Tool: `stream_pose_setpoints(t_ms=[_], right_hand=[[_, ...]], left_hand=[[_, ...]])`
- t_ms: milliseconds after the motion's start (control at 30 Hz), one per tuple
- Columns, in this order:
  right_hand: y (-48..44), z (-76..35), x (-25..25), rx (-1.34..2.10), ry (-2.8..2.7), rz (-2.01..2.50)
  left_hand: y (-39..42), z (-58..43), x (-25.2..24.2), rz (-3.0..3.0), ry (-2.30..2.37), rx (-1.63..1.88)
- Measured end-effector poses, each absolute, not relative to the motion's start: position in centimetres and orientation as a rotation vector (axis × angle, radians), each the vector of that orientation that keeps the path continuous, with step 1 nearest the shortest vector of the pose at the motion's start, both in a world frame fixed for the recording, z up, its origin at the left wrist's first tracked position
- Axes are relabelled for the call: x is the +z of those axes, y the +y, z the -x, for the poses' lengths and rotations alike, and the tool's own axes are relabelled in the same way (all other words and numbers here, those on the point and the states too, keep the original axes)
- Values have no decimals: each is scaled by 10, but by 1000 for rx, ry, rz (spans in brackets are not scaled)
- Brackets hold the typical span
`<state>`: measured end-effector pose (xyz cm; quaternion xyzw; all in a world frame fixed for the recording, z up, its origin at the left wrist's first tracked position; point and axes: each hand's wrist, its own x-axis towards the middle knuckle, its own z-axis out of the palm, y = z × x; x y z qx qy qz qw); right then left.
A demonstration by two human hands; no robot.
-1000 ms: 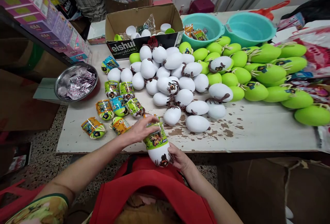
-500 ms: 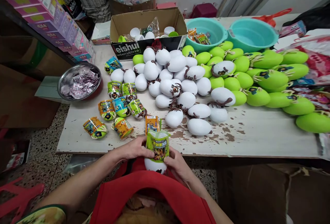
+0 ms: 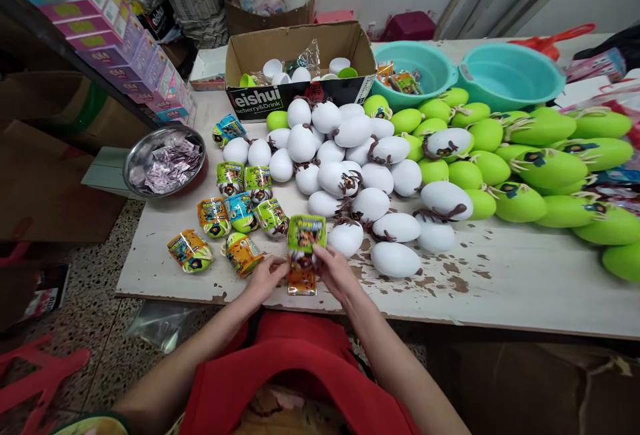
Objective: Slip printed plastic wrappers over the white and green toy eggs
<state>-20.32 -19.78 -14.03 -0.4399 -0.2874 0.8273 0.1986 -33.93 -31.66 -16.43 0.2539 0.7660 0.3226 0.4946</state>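
Observation:
My right hand point(image 3: 340, 275) grips a white egg in a green printed wrapper point(image 3: 306, 233), held upright just above the table near its front edge. Below that wrapped egg lies an orange printed sleeve point(image 3: 302, 284), its upper part hidden. My left hand point(image 3: 267, 279) rests at the sleeve's left side, fingers stretched toward it and nothing visible in them. To the left sit several wrapped eggs in orange, blue and green sleeves point(image 3: 242, 253). White eggs with brown string-like strands point(image 3: 396, 259) lie to the right of my right hand.
Bright green eggs point(image 3: 520, 201) spread across the right side. Behind stand a cardboard box point(image 3: 250, 105) of cups and two turquoise basins point(image 3: 513, 81). A metal bowl point(image 3: 199, 171) of small sachets stands at the left edge, near stacked pink boxes point(image 3: 125, 55).
The green-wrapped egg has moved from near my lap forward over the table, in my right hand. My left hand has let go of it and come down beside the orange sleeve.

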Motion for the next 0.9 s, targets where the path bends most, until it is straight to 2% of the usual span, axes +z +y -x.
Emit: stream_pose_setpoints(t_ms=[167,333,500,600,733,900], right_hand=[[-142,285,-169,2197,-847,1331],[-127,316,-187,2140,-923,1499],[-140,292,-170,2112,-1048,1441],[-166,252,-161,1963,-1173,1368],[-209,196,-171,1842,-1302,1457],[-237,178,-194,2197,-1094,1497]], left_hand=[[-300,327,-217,-646,2197,526],[-292,320,-238,-570,2251,436],[-299,326,-240,-584,2249,499],[-306,329,-236,-616,2239,593],[-317,332,-229,-640,2204,718],[-321,333,-209,-677,2071,885]])
